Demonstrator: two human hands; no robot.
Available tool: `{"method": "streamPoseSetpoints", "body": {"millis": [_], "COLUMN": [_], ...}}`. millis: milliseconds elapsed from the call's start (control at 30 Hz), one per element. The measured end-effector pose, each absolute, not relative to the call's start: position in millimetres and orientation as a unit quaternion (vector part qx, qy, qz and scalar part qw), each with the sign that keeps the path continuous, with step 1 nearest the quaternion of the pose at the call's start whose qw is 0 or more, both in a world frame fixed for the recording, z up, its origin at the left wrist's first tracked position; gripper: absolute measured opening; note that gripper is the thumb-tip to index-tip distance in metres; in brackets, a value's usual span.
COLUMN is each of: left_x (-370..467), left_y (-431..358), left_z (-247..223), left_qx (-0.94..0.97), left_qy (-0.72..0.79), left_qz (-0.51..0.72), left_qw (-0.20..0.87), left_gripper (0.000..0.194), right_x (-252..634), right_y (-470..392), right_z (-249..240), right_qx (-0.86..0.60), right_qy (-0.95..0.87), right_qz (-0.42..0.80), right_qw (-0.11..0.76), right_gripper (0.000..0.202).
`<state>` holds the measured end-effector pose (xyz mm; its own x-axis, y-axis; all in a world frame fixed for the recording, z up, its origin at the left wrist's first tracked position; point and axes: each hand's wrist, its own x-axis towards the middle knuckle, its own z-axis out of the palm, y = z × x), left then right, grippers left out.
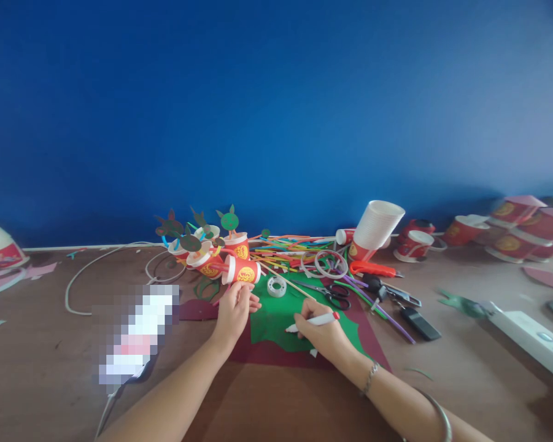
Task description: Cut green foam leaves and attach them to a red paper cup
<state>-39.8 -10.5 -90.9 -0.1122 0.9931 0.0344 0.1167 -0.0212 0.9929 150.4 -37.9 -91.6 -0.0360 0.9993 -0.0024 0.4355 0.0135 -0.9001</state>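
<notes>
My right hand (320,328) is closed around a white marker (322,319) with a red end, its tip low over green paper (269,328). This green sheet has a wavy cut edge and lies on a dark red sheet (280,355). My left hand (235,310) is at the green sheet's left edge, its fingers loosely bent and apart. Just beyond its fingertips a red and white paper cup (242,271) lies on its side; whether they touch is unclear. A tape roll (277,286) and black-handled scissors (336,296) rest on the green paper.
Cups with green paper heads (230,221) stand behind my left hand. Colourful sticks (280,248), a cup stack (376,227), an orange cutter (372,269) and keys (380,288) lie further back. A blurred-out lit device (140,334) is left, a white power strip (534,341) right.
</notes>
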Motion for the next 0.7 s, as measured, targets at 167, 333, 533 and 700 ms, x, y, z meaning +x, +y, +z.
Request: {"method": "streamPoseSetpoints", "body": {"millis": [167,333,533,700], "left_x": [-39.3,-38.9,-38.6,-38.7], "left_y": [-9.5,-9.1,-9.2,-7.8], "left_z": [-89.8,-90.7,-91.1,-91.6], "left_qx": [0.507,0.502,0.495,0.493], "left_qy": [0.551,0.553,0.555,0.550], "left_qz": [0.504,0.506,0.505,0.508], "left_qw": [0.431,0.431,0.438,0.443], "left_gripper": [0.027,0.027,0.031,0.031], "right_x": [149.2,149.4,150.0,148.9], "right_y": [-38.6,-38.9,-37.8,-37.4], "right_z": [-93.2,-95.2,-93.5,-94.2], "right_qx": [-0.593,-0.583,-0.584,-0.596], "right_qy": [-0.611,-0.615,-0.607,-0.616], "right_qz": [0.386,0.400,0.398,0.370], "right_qw": [0.355,0.348,0.365,0.359], "right_gripper": [0.019,0.018,0.019,0.019]}}
